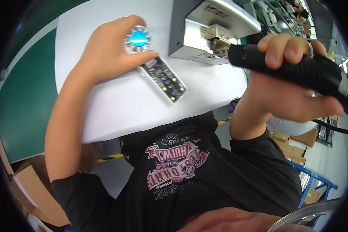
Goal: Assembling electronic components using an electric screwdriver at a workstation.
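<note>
On the white-covered table, my left hand (108, 50) curls round an electronic unit. Its finned silver ring frames a bright blue disc (139, 39), between my thumb and fingers. From under the thumb a long, narrow circuit board (165, 79) in a pale frame slants toward me, with small yellow squares at its end. My right hand (290, 81) is wrapped round a black electric screwdriver (255, 57), raised at the right. The tool's near-left end overlaps the front of a metal box machine (216, 27) in this view; whether they touch I cannot tell.
A green mat (27, 104) borders the white sheet (116, 120) on the left. Cardboard boxes (38, 193) stand below at the left, more boxes (292, 149) at the right by a blue metal frame (317, 176). A dark cable (330, 126) runs under the screwdriver.
</note>
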Demonstrator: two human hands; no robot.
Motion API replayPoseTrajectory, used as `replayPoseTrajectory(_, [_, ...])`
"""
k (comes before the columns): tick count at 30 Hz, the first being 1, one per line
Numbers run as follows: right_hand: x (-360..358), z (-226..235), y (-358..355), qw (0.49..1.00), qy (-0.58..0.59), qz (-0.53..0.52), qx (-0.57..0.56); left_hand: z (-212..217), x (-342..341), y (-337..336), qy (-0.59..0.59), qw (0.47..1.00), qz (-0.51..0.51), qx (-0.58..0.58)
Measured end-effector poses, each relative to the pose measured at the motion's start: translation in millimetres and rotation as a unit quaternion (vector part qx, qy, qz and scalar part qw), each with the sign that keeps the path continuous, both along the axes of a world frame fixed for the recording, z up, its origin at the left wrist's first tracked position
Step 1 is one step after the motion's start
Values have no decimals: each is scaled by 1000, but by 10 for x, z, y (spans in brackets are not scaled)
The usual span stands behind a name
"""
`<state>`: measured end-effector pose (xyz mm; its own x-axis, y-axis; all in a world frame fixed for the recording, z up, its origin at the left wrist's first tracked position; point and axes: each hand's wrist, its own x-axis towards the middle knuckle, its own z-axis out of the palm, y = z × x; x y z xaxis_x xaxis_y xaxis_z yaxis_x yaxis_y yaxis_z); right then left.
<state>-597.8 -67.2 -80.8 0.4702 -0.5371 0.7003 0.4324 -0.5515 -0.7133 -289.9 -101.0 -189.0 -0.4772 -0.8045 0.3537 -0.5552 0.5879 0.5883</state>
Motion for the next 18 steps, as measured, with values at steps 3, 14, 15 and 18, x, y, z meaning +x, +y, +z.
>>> replayPoseTrajectory(3, [-80,1,69,998,24,-39,-30,-106,81,58,-1,1000,20,-3])
replayPoseTrajectory(14, [123,-425,484,997,-23,-26,70,-140,106,64,-6,999,36,15])
replayPoseTrajectory(15, [143,-485,474,997,-31,-24,69,-143,101,58,-15,999,39,28])
replayPoseTrajectory(18, [205,-565,454,996,-50,-18,67,-173,99,57,-29,998,45,33])
